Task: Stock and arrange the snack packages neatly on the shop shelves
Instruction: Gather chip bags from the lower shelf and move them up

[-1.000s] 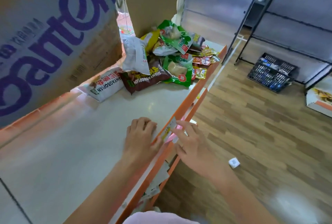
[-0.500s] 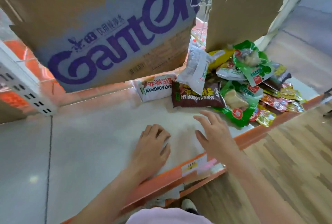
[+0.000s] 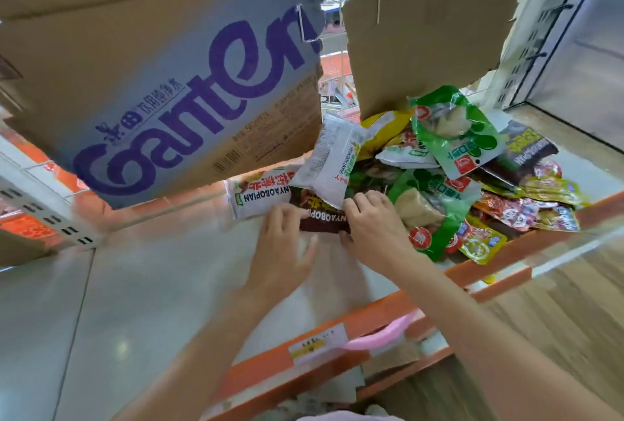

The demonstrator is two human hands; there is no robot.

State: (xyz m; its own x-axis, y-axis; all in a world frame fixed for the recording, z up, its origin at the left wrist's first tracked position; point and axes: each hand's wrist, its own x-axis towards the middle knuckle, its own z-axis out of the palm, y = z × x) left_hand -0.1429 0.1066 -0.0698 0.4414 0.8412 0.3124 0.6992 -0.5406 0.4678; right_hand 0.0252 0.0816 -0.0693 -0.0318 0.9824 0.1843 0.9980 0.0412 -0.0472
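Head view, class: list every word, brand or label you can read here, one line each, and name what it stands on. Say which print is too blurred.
"Ganten": cardboard box.
"NYAOBOPIAN", upside down: white packet.
"NYAOBOPI", partly covered: brown packet under the left hand and right hand.
Blurred: Chinese print on the box, green packets, shelf-edge price tag.

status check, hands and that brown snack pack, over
Left hand and right hand both on brown snack pack. White pack leans over it. Snack pile crowds right.
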